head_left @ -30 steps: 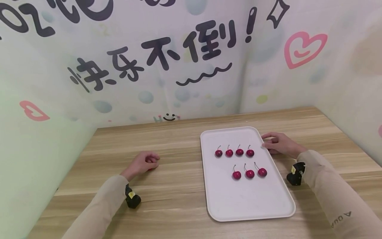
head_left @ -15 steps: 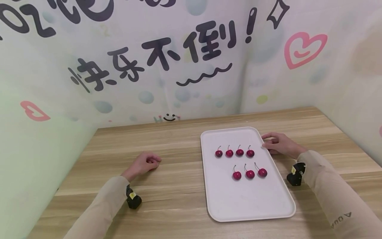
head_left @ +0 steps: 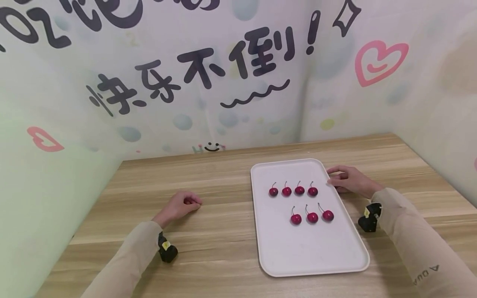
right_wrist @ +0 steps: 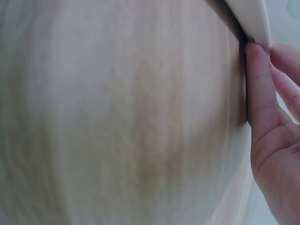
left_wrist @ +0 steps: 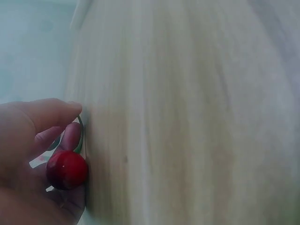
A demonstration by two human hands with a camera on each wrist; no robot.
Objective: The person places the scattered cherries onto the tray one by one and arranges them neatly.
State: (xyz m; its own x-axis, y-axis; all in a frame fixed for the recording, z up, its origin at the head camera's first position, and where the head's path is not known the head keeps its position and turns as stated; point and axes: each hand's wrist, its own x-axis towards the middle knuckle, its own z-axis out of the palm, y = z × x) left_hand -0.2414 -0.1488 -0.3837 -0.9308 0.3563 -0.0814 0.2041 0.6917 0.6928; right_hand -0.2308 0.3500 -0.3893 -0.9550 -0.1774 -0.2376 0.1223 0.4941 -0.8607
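Over the left half of the table my left hand [head_left: 180,205] pinches the thin stem of a dark red cherry [left_wrist: 67,170] between thumb and fingertips. The left wrist view shows the fruit hanging by the palm; in the head view the hand hides it. A white rectangular tray [head_left: 313,252] lies on the right. Its far row has several stemmed cherries [head_left: 286,191]; a nearer row has three cherries [head_left: 312,217]. My right hand [head_left: 350,181] grips the tray's right rim near the far corner, its fingers [right_wrist: 260,89] partly against the tray's side.
The wood-grain table [head_left: 220,248] extends between the left hand and the tray. A printed cloth wall [head_left: 208,120] rises right behind the table's far edge, with more walling on both sides. Each wrist bears a small black camera [head_left: 167,248].
My left hand has shifted very slightly right and toward me, and the bit of red seen under it a second ago is now hidden. The right hand, tray and its cherries stay put.
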